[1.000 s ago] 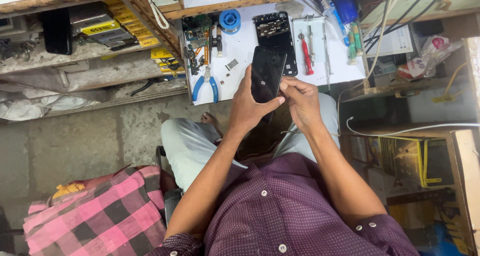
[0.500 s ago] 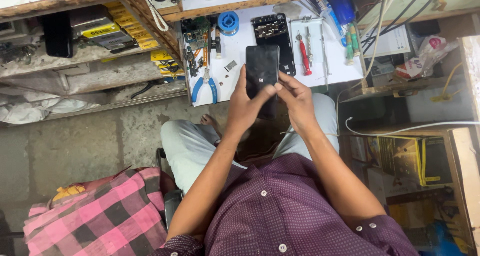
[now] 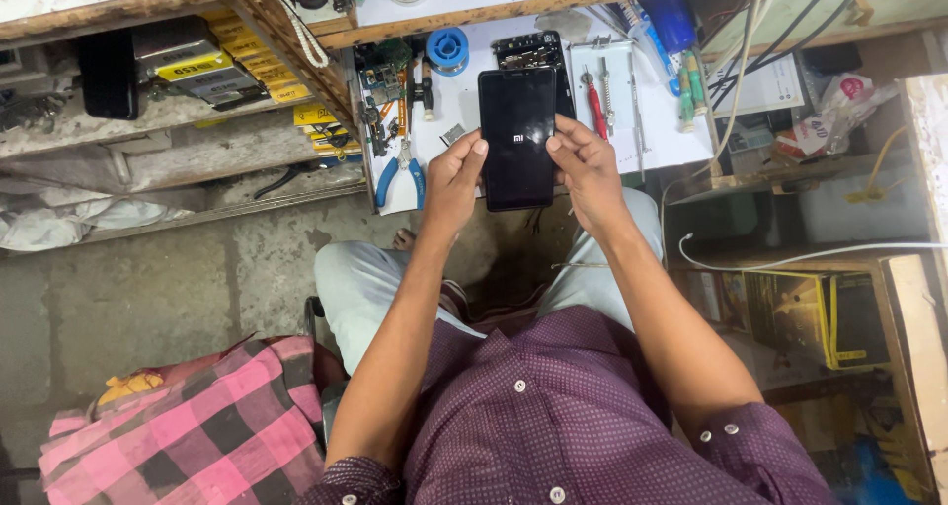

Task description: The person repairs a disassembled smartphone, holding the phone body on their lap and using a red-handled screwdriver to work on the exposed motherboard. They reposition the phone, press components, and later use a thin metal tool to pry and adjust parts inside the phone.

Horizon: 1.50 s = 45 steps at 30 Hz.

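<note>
While both hands grip it at upper centre of the frame, the black phone back cover (image 3: 516, 138) stands upright above the white work mat (image 3: 671, 130). Left hand (image 3: 452, 181) and right hand (image 3: 585, 169) pinch its long edges, thumbs on top. Yellow labelled boxes (image 3: 259, 69) are stacked at upper left; a crumpled red-and-white packet (image 3: 839, 110) lies at upper right.

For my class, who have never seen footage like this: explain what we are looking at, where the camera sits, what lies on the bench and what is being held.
There is no machine here, only a seated person's two bare hands. The camera is worn on the head and looks straight down. The left hand and right hand hold a black phone panel by its edges above a small white bench. On the bench lie blue-handled pliers, a red-handled screwdriver, a blue tape roll and an opened phone body. A pink checked cloth lies at lower left.
</note>
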Each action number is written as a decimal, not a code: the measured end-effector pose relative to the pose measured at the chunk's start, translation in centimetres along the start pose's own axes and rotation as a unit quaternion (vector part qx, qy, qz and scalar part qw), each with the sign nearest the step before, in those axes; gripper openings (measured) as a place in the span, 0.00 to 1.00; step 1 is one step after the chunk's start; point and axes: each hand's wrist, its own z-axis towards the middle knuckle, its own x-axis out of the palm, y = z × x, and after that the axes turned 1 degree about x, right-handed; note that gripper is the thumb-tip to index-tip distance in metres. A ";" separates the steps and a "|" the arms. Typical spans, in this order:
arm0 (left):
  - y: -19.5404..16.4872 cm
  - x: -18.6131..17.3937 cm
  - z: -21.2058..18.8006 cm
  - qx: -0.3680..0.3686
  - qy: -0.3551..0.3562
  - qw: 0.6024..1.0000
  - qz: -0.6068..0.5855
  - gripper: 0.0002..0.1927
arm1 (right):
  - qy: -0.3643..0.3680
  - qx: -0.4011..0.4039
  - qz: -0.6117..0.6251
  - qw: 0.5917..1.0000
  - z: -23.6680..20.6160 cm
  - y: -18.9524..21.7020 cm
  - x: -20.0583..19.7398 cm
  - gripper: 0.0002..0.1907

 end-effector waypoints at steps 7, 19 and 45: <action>-0.2 -0.7 1.8 0.032 0.012 0.999 0.022 0.20 | -0.017 -0.004 -0.089 0.996 2.0 0.7 0.4 0.21; -0.3 -1.6 3.3 0.021 0.013 1.000 0.017 0.20 | 0.003 -0.026 -0.101 0.995 3.7 0.8 0.6 0.23; -0.6 -2.3 3.3 0.037 0.013 0.998 0.050 0.20 | 0.004 -0.020 -0.089 0.996 4.0 1.1 1.2 0.23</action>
